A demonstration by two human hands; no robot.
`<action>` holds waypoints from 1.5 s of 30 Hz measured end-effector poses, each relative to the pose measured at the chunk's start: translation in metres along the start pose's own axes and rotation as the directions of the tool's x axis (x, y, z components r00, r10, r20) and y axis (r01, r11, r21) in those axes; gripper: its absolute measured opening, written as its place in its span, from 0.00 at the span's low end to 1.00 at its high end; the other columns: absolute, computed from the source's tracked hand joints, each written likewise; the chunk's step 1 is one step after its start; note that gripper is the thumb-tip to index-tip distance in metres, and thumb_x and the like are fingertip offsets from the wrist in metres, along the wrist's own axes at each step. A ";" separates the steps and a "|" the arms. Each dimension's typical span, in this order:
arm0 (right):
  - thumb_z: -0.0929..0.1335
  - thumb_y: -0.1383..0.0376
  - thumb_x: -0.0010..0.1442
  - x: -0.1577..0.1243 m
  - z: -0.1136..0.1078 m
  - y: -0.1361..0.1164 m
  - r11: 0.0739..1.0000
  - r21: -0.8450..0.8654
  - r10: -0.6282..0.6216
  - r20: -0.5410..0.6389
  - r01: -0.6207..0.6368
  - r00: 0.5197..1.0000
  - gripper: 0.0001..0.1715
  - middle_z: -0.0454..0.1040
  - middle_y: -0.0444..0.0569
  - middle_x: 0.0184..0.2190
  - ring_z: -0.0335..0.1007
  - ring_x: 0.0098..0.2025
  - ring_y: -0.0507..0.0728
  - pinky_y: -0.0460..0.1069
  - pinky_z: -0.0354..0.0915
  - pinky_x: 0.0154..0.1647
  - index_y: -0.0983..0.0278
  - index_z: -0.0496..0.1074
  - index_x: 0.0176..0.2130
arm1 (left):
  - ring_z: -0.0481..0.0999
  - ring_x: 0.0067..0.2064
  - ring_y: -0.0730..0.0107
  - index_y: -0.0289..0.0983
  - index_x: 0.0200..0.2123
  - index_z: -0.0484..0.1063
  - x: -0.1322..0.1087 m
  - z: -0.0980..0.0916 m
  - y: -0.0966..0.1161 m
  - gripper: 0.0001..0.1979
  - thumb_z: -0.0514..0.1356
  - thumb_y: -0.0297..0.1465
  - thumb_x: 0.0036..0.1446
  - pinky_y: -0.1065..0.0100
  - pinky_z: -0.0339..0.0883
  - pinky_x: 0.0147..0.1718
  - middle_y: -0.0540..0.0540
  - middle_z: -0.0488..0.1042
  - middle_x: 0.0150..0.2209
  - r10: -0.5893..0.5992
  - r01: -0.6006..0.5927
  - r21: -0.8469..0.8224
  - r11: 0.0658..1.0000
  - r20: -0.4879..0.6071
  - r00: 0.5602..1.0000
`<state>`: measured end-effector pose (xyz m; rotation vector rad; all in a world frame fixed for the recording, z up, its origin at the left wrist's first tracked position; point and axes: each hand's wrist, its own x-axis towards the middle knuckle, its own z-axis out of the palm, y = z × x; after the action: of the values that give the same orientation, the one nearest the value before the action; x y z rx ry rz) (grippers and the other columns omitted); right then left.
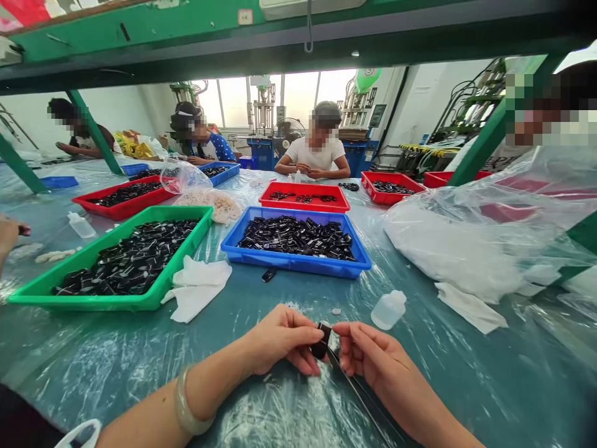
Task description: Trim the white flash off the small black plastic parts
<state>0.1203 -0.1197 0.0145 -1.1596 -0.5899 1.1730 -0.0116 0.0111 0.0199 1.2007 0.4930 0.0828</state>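
My left hand point(289, 339) pinches a small glossy black plastic piece point(321, 342) between thumb and fingers, low over the table. Close on its right, my right hand point(368, 351) has its fingers curled, with the index fingertip at the piece's upper edge. A long, thin dark strip with shiny edges point(357, 389) runs from the piece down past the right fingers; its kind is unclear, and how the fingers hold it is partly hidden. Beyond my hands, a blue tray point(293, 262) holds many similar black pieces. One loose black piece point(268, 274) lies before that tray.
A green tray point(84, 303) of black pieces stands left, beside a white cloth point(200, 283). At right are a small translucent bottle point(388, 310) and a large clear plastic bag point(457, 236). Red trays point(305, 205) stand farther back, near seated people. A green beam point(298, 43) crosses overhead.
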 end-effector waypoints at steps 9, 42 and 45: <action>0.73 0.46 0.46 0.003 -0.008 0.006 0.984 -0.181 -0.004 -0.070 -0.009 0.998 0.25 0.70 0.45 0.23 0.65 0.27 0.54 0.48 0.63 0.29 0.62 0.77 0.35 | 0.73 0.23 0.78 0.30 0.27 0.73 -0.020 -0.082 0.061 0.09 0.65 0.32 0.47 0.78 0.68 0.23 0.46 0.75 0.25 0.373 -0.507 0.056 0.860 -0.747 0.550; 0.62 0.64 0.62 -0.010 -0.010 -0.014 0.297 -0.858 -0.614 0.164 0.418 0.772 0.06 0.70 0.48 0.32 0.67 0.30 0.56 0.50 0.63 0.30 0.59 0.67 0.40 | 0.69 0.49 0.55 0.36 0.42 0.70 0.018 -0.069 0.021 0.16 0.53 0.19 0.49 0.56 0.60 0.49 0.39 0.72 0.42 0.514 0.128 0.872 0.472 -0.390 0.764; 0.63 0.63 0.61 -0.018 -0.012 -0.034 0.151 -0.920 -0.793 0.106 0.363 0.600 0.10 0.68 0.50 0.38 0.65 0.33 0.57 0.52 0.62 0.34 0.59 0.65 0.44 | 0.73 0.43 0.59 0.34 0.48 0.65 0.014 -0.057 0.023 0.19 0.56 0.23 0.50 0.58 0.66 0.44 0.41 0.72 0.38 0.461 0.036 0.773 0.634 -0.414 0.785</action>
<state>0.1380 -0.1390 0.0445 -1.7384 -1.2866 -0.2901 -0.0179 0.0738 0.0209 2.0960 0.9799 0.5320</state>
